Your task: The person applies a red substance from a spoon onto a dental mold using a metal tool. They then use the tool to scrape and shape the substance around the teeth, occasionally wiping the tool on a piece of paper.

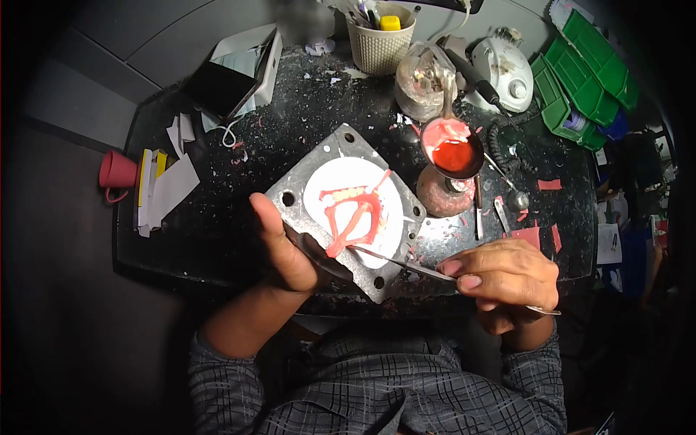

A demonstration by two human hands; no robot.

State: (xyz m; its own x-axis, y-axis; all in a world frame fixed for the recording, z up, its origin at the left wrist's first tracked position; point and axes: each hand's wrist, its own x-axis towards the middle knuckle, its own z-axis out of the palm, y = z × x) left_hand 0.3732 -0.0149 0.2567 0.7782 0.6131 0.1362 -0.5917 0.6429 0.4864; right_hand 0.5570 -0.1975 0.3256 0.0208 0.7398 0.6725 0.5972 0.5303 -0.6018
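My left hand (286, 250) grips the near left side of a grey metal dental flask (290, 217), thumb raised along its edge. White plaster (319, 181) fills the round middle of the flask. On the plaster lies a pink wax pattern (362, 217) with bars crossing it, and a row of pale teeth (346, 194) sits along its far side. Pinched in my right hand (507, 279) is a thin metal wax carver (428, 271). Its tip meets the near end of the wax, close to the flask's rim.
A ladle of melted red wax (453, 154) sits above a round burner (444, 194). Pink wax sheets (528, 236) and a knife (502, 216) lie to the right. Behind stand a pen basket (380, 47), a white device (504, 69) and green bins (580, 69). A pink mug (117, 172) is at left.
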